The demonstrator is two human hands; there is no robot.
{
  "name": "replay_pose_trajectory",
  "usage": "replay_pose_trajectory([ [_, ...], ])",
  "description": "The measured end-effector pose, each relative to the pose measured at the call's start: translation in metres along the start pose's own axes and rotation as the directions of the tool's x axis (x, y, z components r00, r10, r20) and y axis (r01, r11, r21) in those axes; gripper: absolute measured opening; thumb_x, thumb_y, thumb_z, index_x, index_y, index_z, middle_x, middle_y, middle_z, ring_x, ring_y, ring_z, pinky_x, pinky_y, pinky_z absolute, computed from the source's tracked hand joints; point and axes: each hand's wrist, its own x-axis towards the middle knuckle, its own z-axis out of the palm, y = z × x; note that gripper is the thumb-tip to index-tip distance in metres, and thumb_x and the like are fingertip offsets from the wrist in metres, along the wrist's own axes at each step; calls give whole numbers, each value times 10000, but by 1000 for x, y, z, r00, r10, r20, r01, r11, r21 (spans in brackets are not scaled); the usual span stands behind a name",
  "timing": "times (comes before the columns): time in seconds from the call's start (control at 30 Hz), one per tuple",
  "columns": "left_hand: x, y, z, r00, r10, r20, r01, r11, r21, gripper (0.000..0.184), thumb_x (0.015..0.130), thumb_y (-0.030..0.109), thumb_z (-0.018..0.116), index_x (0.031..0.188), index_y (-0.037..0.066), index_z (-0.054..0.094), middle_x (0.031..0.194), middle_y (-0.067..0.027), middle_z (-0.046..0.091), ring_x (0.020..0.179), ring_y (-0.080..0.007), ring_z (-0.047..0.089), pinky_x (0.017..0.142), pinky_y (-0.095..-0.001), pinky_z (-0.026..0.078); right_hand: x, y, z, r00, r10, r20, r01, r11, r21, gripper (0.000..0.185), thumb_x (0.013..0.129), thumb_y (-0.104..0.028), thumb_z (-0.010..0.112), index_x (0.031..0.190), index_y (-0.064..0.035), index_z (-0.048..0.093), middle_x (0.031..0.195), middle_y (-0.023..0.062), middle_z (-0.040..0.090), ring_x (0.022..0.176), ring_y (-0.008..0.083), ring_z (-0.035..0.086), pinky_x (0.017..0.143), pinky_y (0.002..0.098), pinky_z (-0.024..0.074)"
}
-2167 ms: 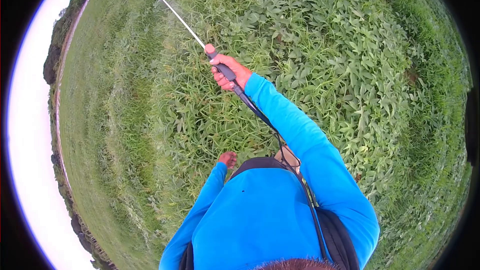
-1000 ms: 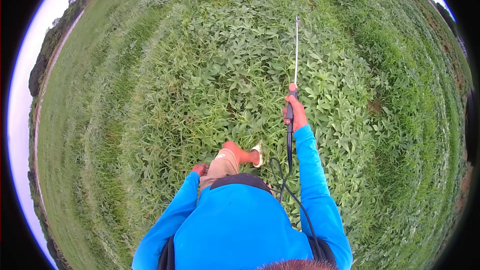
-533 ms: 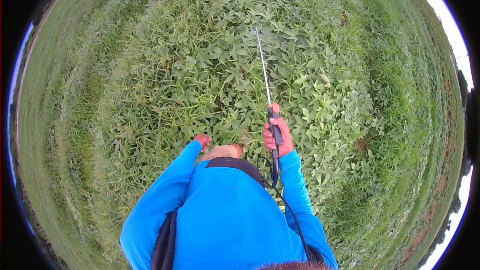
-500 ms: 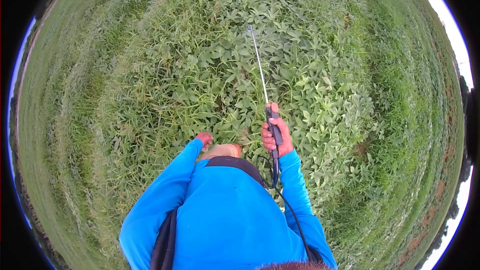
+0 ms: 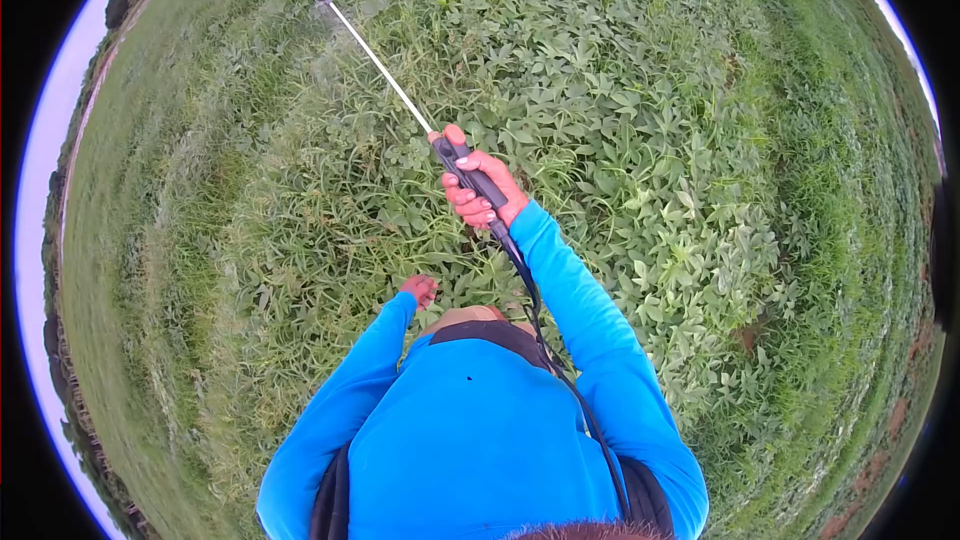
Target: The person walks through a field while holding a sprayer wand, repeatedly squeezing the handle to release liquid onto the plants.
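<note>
My right hand (image 5: 484, 192) is wrapped round the black grip of a spray wand (image 5: 380, 67), out in front of my body. The wand's thin metal tube points up and left, its nozzle (image 5: 323, 0) over the grass, with a faint mist about it. From the grip a black hose (image 5: 535, 315) runs back along my right arm. Close to my waist on the left, my left hand (image 5: 421, 290) is closed with curled fingers; whatever may be inside them is hidden. Green leafy plants (image 5: 600, 90) lie beneath both hands.
Tall grass (image 5: 290, 230) grows among the broad-leaved plants and in rows on both sides. Small patches of bare soil (image 5: 748, 338) show at the right. Dark straps (image 5: 332, 490) hang at my sides. A tree line (image 5: 125, 0) edges the field at far left.
My right hand has moved forward and left, swinging the wand's nozzle from ahead of me to the upper left. My left hand stays near my waist, still closed.
</note>
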Motion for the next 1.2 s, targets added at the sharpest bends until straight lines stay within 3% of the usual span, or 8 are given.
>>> replay_pose_trajectory([
  [0.17, 1, -66, -14, 985, -171, -17, 169, 982, -85, 226, 849, 279, 508, 955, 97, 591, 705, -45, 576, 505, -155, 498, 433, -314, 389, 32, -29, 10, 999, -43, -24, 41, 996, -81, 268, 828, -350, 552, 813, -104, 446, 611, -7, 431, 380, 70, 351, 299, 227, 314],
  [0.27, -5, -108, -16, 975, -222, 4, 222, 975, -1, 239, 853, 282, 500, 968, 90, 586, 707, -48, 570, 505, -153, 497, 426, -311, 386, 34, -33, 11, 966, -185, -183, 147, 968, -201, 301, 790, -387, 600, 759, -126, 452, 583, -28, 408, 395, 64, 343, 318, 219, 298],
  [0.37, -10, -131, -15, 981, -192, 14, 192, 970, -150, 169, 849, 266, 512, 887, 108, 557, 654, -50, 540, 431, -168, 453, 372, -337, 320, 21, -23, 13, 901, -286, -327, 210, 946, -246, 301, 784, -372, 619, 760, -128, 445, 578, -28, 407, 391, 63, 342, 319, 215, 294],
  [0.53, 5, -141, -2, 951, -307, 41, 309, 948, -75, 253, 842, 283, 506, 980, 94, 603, 730, -45, 594, 512, -149, 510, 437, -308, 406, -30, 0, 9, 802, -342, -490, 245, 936, -252, 286, 803, -348, 624, 780, -128, 443, 569, -28, 417, 393, 61, 364, 314, 212, 311],
  [0.8, 70, -45, 59, 942, -316, 109, 322, 946, -39, 246, 827, 308, 534, 945, 105, 606, 719, -39, 588, 515, -147, 499, 451, -317, 415, -126, 8, 16, 668, -335, -665, 304, 938, -167, 247, 856, -334, 558, 822, -107, 469, 592, -25, 405, 397, 61, 360, 314, 212, 313],
  [0.87, 71, 0, 72, 972, -186, 141, 195, 979, -54, 234, 827, 309, 542, 932, 108, 599, 727, -28, 583, 521, -132, 493, 462, -310, 415, -151, 12, 19, 638, -354, -684, 371, 920, -131, 248, 857, -334, 565, 825, -110, 462, 598, -18, 417, 397, 66, 355, 312, 213, 315],
  [1.1, 114, 88, 98, 983, -38, 178, 46, 998, -41, 209, 827, 315, 547, 899, 121, 575, 690, -31, 572, 491, -128, 494, 429, -304, 410, -232, 30, 43, 536, -378, -755, 542, 840, -36, 238, 859, -315, 548, 838, -88, 479, 607, 5, 418, 386, 86, 370, 302, 234, 337],
  [1.2, 107, 114, 93, 978, 39, 203, -20, 995, -94, 216, 851, 314, 516, 920, 124, 594, 720, -17, 575, 542, -115, 492, 490, -299, 418, -256, 34, 46, 471, -400, -786, 607, 793, -40, 244, 857, -326, 554, 824, -97, 477, 600, 6, 420, 381, 99, 373, 300, 249, 341],
])
